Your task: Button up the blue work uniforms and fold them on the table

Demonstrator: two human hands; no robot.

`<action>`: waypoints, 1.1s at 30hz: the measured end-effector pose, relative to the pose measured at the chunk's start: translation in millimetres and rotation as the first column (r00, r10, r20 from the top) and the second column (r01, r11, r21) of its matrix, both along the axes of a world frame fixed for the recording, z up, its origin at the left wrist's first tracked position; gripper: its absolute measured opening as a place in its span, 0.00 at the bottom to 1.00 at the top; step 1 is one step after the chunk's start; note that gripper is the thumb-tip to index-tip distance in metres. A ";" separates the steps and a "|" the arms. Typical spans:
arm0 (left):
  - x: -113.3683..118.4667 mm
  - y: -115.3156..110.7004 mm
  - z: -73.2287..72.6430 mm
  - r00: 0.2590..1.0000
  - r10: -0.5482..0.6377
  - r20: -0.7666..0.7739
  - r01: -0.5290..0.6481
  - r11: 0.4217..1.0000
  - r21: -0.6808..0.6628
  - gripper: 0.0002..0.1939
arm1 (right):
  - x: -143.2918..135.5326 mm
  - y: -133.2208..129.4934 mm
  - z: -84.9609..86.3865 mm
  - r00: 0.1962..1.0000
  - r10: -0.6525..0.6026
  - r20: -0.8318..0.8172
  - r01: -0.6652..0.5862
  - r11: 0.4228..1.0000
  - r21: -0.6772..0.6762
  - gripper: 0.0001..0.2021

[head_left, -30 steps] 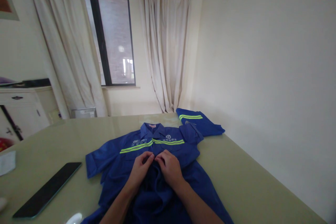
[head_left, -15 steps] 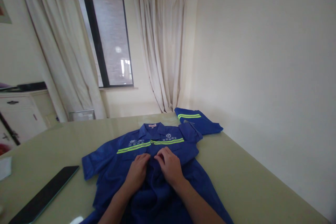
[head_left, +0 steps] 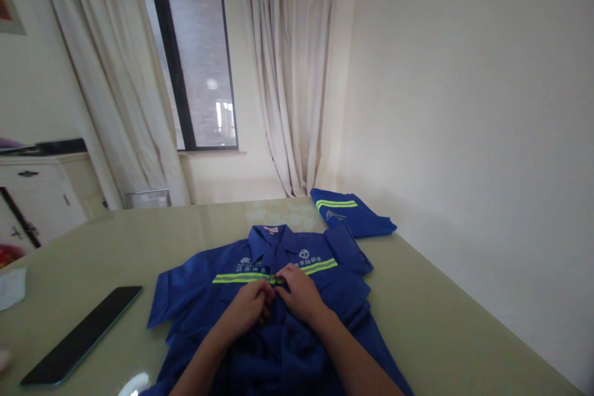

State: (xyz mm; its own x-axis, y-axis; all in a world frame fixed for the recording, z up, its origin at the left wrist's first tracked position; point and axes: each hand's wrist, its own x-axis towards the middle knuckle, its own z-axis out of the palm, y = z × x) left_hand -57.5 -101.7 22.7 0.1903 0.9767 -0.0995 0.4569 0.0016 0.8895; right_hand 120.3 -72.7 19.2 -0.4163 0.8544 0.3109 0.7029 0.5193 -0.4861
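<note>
A blue short-sleeved shirt with yellow-green reflective stripes and white print lies front up, its collar away from me. My left hand is closed on the front edge of the shirt, just below the chest stripe. Close beside it, my right hand pinches the shirt front at the stripe, thumb and forefinger together. The cloth between and below my hands is bunched. Small details under the fingertips are hidden.
A folded blue garment lies at the table's far right corner. On the left of the table are a dark flat panel and a white paper. A wall runs along the right; curtains and a window stand behind.
Both hands have moved slightly up the shirt front to the stripe. The shirt's chest and right-hand sleeve have shifted a little, and the view has moved slightly.
</note>
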 end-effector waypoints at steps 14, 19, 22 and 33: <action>1.5 11.6 -4.0 0.957 0.247 0.153 -0.285 0.901 0.328 0.19 | -12.6 -10.1 8.5 0.982 0.066 0.178 -0.123 0.935 0.333 0.05; 3.3 14.0 -6.0 0.915 0.236 0.327 -0.322 0.915 0.242 0.22 | -8.8 -13.0 13.1 0.997 0.034 0.071 -0.052 0.959 0.278 0.07; 4.6 16.1 -8.5 0.876 0.247 0.415 -0.339 0.927 0.163 0.25 | -6.3 -13.4 16.4 0.999 0.017 0.038 -0.027 0.954 0.299 0.09; 7.8 20.0 -11.0 0.844 0.276 0.459 -0.376 0.916 0.141 0.32 | -8.7 -12.6 13.1 0.996 0.052 0.076 -0.077 0.917 0.392 0.08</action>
State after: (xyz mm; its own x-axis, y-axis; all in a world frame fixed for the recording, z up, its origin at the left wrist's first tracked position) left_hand -49.7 -81.7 11.7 -0.1684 0.9761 0.1376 0.0454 -0.1318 0.9902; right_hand 111.6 -85.3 32.3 -0.4958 0.6388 0.5883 0.6838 0.7048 -0.1890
